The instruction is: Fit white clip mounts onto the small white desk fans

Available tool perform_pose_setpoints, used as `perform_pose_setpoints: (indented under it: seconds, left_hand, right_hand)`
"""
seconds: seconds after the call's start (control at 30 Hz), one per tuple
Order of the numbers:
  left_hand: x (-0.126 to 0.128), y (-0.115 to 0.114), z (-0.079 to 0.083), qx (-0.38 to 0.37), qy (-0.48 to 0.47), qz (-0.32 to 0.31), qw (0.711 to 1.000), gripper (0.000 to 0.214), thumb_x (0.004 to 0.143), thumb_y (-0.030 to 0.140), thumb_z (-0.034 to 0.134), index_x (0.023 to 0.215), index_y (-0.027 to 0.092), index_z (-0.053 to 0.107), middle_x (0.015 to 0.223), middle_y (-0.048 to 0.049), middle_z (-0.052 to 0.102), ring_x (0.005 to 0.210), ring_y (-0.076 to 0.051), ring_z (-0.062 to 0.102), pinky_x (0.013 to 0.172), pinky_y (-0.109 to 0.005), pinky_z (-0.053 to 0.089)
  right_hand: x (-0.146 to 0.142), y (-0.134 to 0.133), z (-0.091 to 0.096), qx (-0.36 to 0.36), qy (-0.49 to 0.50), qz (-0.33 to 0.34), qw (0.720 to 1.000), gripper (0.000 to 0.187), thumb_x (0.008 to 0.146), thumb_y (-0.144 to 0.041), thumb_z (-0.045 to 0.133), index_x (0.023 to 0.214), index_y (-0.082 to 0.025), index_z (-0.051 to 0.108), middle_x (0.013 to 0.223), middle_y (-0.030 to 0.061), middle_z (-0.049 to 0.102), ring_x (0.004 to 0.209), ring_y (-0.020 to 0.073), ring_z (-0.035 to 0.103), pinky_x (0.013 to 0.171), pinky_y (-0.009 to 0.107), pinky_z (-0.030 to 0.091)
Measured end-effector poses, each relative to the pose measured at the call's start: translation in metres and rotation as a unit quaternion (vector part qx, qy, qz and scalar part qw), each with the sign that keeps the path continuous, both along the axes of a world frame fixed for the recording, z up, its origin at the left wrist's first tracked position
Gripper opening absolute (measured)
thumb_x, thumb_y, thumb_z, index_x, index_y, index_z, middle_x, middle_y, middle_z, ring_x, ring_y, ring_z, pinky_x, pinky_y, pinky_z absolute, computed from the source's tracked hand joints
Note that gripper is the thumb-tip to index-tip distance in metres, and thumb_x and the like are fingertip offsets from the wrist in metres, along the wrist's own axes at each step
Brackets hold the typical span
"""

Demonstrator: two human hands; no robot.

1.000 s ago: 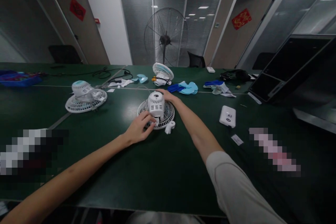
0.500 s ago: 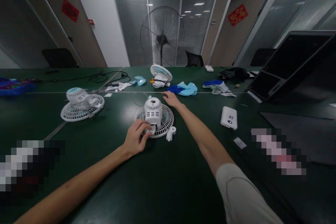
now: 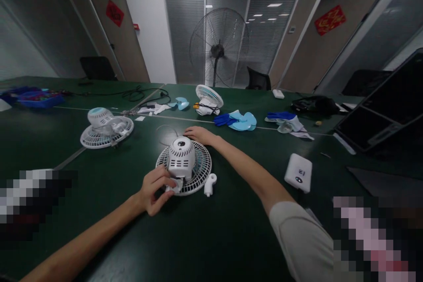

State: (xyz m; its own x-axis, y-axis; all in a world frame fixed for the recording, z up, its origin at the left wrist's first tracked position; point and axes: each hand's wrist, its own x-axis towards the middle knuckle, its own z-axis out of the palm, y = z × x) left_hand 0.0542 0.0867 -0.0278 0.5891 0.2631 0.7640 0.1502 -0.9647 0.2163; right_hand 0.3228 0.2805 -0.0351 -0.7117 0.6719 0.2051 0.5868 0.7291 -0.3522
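A white fan head (image 3: 180, 158) lies on its round grille (image 3: 202, 168), with the motor housing facing up. My left hand (image 3: 157, 189) is closed on a small white plastic piece (image 3: 176, 185) at the near end of the housing, beside a dark gap. Behind the housing, my right hand (image 3: 200, 135) reaches over the far rim of the grille. Its fingers stretch leftward close to the housing top, with the thumb and the undersides hidden. Just right of the grille lies a loose white elbow-shaped part (image 3: 209, 184). A thin cable (image 3: 161, 128) loops out beyond the fan.
A second fan head (image 3: 105, 128) lies to the left; a third fan (image 3: 208, 99) stands farther back. Light-blue blades (image 3: 245, 121), blue-and-white gloves (image 3: 284, 119) and a white power bank (image 3: 298, 172) are on the green table (image 3: 238, 238). A black case (image 3: 386, 110) stands right.
The view has turned slightly left. My right hand has come in closer behind the motor housing, from beside the grille's far right. My left hand keeps its hold on the white piece.
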Motion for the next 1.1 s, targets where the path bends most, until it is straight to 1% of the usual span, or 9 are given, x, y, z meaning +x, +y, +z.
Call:
perform_pose_setpoints:
  seconds: [0.07, 0.17, 0.3, 0.43, 0.5, 0.6, 0.8, 0.93, 1.1]
  left_hand:
    - [0.001, 0.001, -0.001, 0.004, 0.004, 0.001, 1.000, 0.019, 0.085, 0.016, 0.057, 0.102, 0.018, 0.063, 0.086, -0.0085, 0.062, 0.076, -0.023, 0.058, 0.065, -0.037, 0.047]
    - [0.006, 0.002, -0.003, -0.007, 0.026, 0.003, 1.000, 0.020, 0.087, 0.016, 0.059, 0.106, 0.017, 0.064, 0.090, -0.0098, 0.062, 0.081, -0.024, 0.060, 0.069, -0.037, 0.049]
    - [0.014, 0.003, -0.001, -0.032, 0.068, 0.012, 0.997, 0.017, 0.092, 0.018, 0.059, 0.108, 0.019, 0.064, 0.094, -0.0099, 0.063, 0.085, -0.024, 0.061, 0.075, -0.038, 0.052]
    - [0.022, 0.004, 0.002, -0.057, 0.085, 0.022, 0.995, 0.018, 0.095, 0.019, 0.058, 0.112, 0.020, 0.063, 0.100, -0.0101, 0.064, 0.092, -0.024, 0.062, 0.081, -0.038, 0.053]
    - [0.025, 0.004, 0.002, -0.063, 0.085, 0.025, 0.994, 0.019, 0.095, 0.019, 0.058, 0.114, 0.020, 0.062, 0.102, -0.0101, 0.064, 0.093, -0.024, 0.061, 0.082, -0.039, 0.053]
    - [0.031, 0.005, 0.001, -0.056, 0.082, 0.023, 0.995, 0.020, 0.095, 0.018, 0.059, 0.115, 0.020, 0.061, 0.103, -0.0100, 0.062, 0.093, -0.024, 0.060, 0.082, -0.040, 0.053]
    - [0.036, 0.000, -0.001, -0.068, 0.081, 0.040, 0.994, 0.019, 0.098, 0.015, 0.056, 0.116, 0.020, 0.059, 0.111, -0.0110, 0.059, 0.101, -0.025, 0.057, 0.088, -0.042, 0.052]
    - [0.035, -0.007, -0.003, -0.088, 0.069, 0.049, 0.992, 0.018, 0.100, 0.016, 0.055, 0.117, 0.021, 0.059, 0.117, -0.0118, 0.057, 0.108, -0.027, 0.057, 0.094, -0.044, 0.052]
    - [0.037, -0.011, -0.003, -0.097, 0.062, 0.061, 0.992, 0.015, 0.102, 0.020, 0.053, 0.115, 0.022, 0.058, 0.118, -0.0116, 0.057, 0.111, -0.027, 0.057, 0.096, -0.046, 0.051]
  right_hand:
    - [0.018, -0.001, 0.002, -0.007, -0.001, -0.008, 1.000, 0.046, 0.097, -0.003, 0.049, 0.134, -0.021, 0.069, 0.144, 0.0086, 0.062, 0.132, 0.0211, 0.056, 0.116, 0.037, 0.039]
    - [0.049, -0.006, 0.007, -0.021, 0.002, -0.046, 0.999, 0.047, 0.092, 0.002, 0.049, 0.129, -0.017, 0.071, 0.138, 0.0127, 0.064, 0.128, 0.0233, 0.057, 0.114, 0.040, 0.042]
    - [0.077, -0.029, 0.010, -0.047, 0.027, -0.124, 0.991, 0.033, 0.094, -0.009, 0.058, 0.123, -0.016, 0.073, 0.125, 0.0133, 0.068, 0.115, 0.0239, 0.063, 0.108, 0.040, 0.046]
    - [0.083, -0.073, 0.005, -0.095, 0.075, -0.214, 0.969, 0.025, 0.096, -0.020, 0.062, 0.119, -0.018, 0.071, 0.108, 0.0076, 0.072, 0.092, 0.0202, 0.067, 0.095, 0.039, 0.052]
    - [0.084, -0.099, 0.003, -0.131, 0.100, -0.246, 0.955, 0.019, 0.095, -0.022, 0.063, 0.110, -0.020, 0.073, 0.103, 0.0055, 0.073, 0.086, 0.0186, 0.068, 0.088, 0.036, 0.055]
    - [0.082, -0.134, 0.002, -0.191, 0.152, -0.302, 0.922, 0.020, 0.095, -0.025, 0.062, 0.114, -0.023, 0.069, 0.096, 0.0028, 0.074, 0.075, 0.0158, 0.070, 0.075, 0.031, 0.059]
    - [0.064, -0.205, -0.003, -0.262, 0.263, -0.408, 0.834, 0.023, 0.098, -0.031, 0.053, 0.119, -0.023, 0.058, 0.104, 0.0084, 0.071, 0.076, 0.0205, 0.076, 0.049, 0.028, 0.062]
    - [0.036, -0.251, -0.008, -0.243, 0.375, -0.434, 0.782, 0.030, 0.095, -0.041, 0.059, 0.121, -0.026, 0.057, 0.118, 0.0103, 0.066, 0.097, 0.0266, 0.074, 0.045, 0.028, 0.064]
    - [0.011, -0.273, -0.013, -0.194, 0.453, -0.421, 0.761, 0.037, 0.095, -0.049, 0.060, 0.122, -0.024, 0.056, 0.121, 0.0097, 0.065, 0.102, 0.0267, 0.073, 0.051, 0.027, 0.067]
